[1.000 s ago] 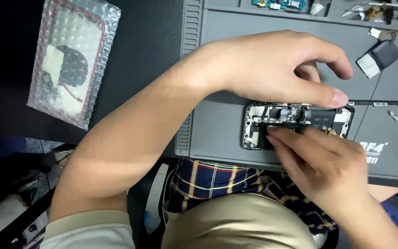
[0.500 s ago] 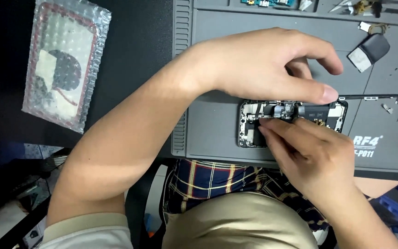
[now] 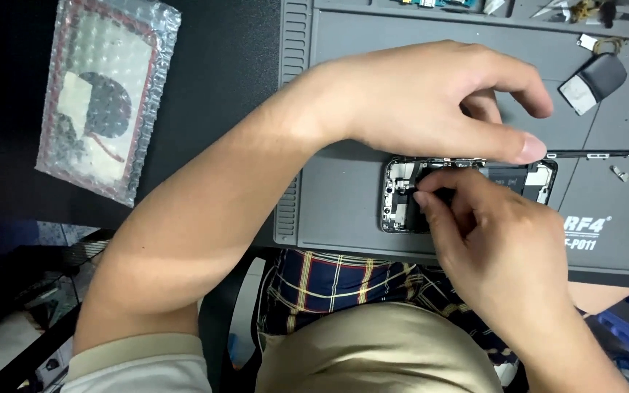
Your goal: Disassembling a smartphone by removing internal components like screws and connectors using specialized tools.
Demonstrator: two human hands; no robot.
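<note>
An opened phone with its insides showing lies on a grey repair mat, near the mat's front edge. My left hand reaches across from the left and arches over the phone, its thumb pressed on the phone's far edge. My right hand comes up from below. Its fingertips are pinched together on a small dark part inside the phone's left half. Both hands hide the phone's middle.
A bubble-wrap bag with a dark part in it lies on the black table at the left. On the mat are a small black-and-white module, a thin black strip and loose screws. Small tools line the mat's top edge.
The view has shifted slightly left. My right fingertips have crept toward the phone's left end. My left hand stays arched over the phone.
</note>
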